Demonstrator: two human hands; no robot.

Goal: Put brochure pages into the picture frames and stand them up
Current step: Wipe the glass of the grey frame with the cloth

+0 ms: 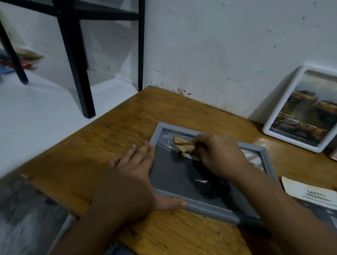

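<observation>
Head view, grey frame (211, 208) flat, long axis toward wall, left hand (131, 180) fingers spread, right hand (219, 154) fingers pinching scrap (184, 146)

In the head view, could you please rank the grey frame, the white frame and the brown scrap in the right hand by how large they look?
1. Grey frame, lying flat, nearest the camera.
2. White frame, leaning on the wall; it stands farther off and is cut by the picture's edge, so true size is unsure.
3. Brown scrap, pinched by the right hand.
</observation>
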